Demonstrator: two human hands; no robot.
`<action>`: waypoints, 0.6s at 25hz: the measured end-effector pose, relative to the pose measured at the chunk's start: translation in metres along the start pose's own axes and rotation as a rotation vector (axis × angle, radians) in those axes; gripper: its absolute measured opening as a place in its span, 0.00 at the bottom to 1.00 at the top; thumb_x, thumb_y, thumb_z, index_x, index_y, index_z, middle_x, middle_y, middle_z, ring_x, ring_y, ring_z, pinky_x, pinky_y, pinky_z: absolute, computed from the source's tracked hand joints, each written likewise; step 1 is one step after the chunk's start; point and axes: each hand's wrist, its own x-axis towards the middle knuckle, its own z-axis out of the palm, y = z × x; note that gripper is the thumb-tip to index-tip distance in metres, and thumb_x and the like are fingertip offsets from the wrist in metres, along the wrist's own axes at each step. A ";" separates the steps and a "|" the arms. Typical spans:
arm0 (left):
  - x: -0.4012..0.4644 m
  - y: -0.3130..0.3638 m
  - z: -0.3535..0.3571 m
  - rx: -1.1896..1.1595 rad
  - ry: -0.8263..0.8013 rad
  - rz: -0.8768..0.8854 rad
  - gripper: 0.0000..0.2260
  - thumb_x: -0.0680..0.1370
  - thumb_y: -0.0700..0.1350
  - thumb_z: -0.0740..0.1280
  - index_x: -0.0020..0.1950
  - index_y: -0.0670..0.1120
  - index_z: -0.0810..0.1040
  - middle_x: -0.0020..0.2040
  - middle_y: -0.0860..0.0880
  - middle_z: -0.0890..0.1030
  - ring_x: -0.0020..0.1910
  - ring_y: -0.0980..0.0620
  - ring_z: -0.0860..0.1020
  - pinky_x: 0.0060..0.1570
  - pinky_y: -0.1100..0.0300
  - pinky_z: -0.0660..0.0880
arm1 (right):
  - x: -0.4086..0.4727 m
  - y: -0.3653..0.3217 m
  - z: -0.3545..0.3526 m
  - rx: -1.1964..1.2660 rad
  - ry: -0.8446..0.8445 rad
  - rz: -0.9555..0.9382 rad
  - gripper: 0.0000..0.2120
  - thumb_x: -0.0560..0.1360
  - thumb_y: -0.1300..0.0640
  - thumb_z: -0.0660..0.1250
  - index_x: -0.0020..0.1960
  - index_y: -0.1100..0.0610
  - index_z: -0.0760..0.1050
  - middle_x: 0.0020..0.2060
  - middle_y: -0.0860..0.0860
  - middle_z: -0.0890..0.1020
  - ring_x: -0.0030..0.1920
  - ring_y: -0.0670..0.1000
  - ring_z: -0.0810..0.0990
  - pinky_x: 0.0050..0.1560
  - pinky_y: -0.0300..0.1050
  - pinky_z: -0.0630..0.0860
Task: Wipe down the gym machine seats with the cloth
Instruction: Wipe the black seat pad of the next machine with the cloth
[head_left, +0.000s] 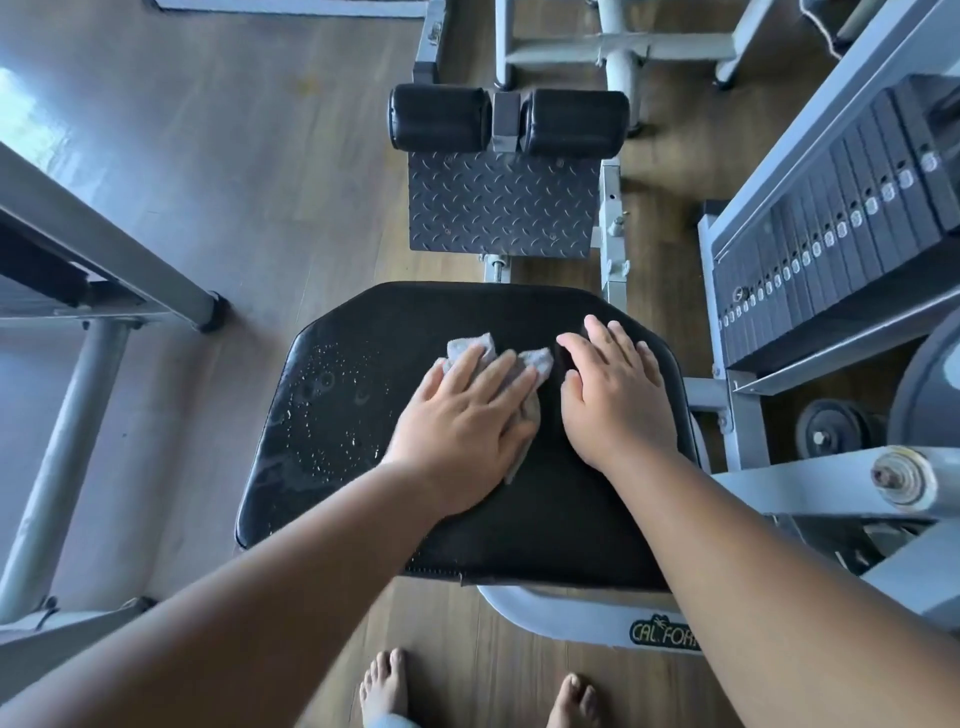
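Pressing flat with straight fingers, the left hand (467, 421) pins a grey cloth (519, 364) against the black padded seat (519, 519); nothing is curled round the cloth, the palm and fingers simply lie on top of it. The right hand (615, 395) rests just beside it on the same seat, fingers likewise straight and spread, touching the vinyl and holding nothing.

From the head view, the cloth sits near the middle of the seat, slightly toward the far edge. It is crumpled, with two bunched corners poking out beyond the left fingertips and a strip trailing out along the thumb side of the hand. Its fabric looks pale grey and coarse.

The seat is a broad, dark cushion with clipped far corners and a stitched near edge. Its left part carries water droplets (322, 405) and wet streaks; the part under and right of the hands looks matt and dry.

Beyond the seat stand a diamond-patterned footplate (501, 202) and two black roller pads (509, 119). A weight stack (831, 218) rises to the right. Bare feet (384, 686) stand on the wooden floor (260, 156) below the seat's grey frame (571, 618), which bears a partly hidden green logo.
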 end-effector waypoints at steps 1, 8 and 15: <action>-0.018 -0.018 -0.004 0.021 -0.009 -0.011 0.25 0.81 0.60 0.54 0.78 0.57 0.66 0.78 0.53 0.68 0.79 0.45 0.61 0.74 0.42 0.63 | -0.001 0.000 -0.001 -0.009 -0.003 -0.007 0.19 0.81 0.57 0.55 0.71 0.47 0.66 0.79 0.51 0.60 0.80 0.54 0.54 0.79 0.55 0.49; 0.030 -0.091 -0.023 -0.065 -0.024 -0.461 0.25 0.82 0.58 0.48 0.80 0.62 0.55 0.81 0.52 0.58 0.81 0.45 0.52 0.77 0.41 0.54 | 0.002 -0.001 0.001 -0.045 -0.004 -0.009 0.19 0.80 0.57 0.54 0.70 0.47 0.65 0.79 0.51 0.60 0.80 0.55 0.54 0.79 0.57 0.49; 0.008 -0.062 -0.017 -0.020 -0.144 -0.158 0.24 0.84 0.59 0.47 0.81 0.66 0.51 0.84 0.55 0.47 0.82 0.49 0.42 0.79 0.46 0.44 | 0.004 -0.002 0.001 -0.044 0.025 -0.008 0.19 0.78 0.57 0.55 0.68 0.47 0.66 0.78 0.51 0.63 0.79 0.55 0.57 0.79 0.57 0.52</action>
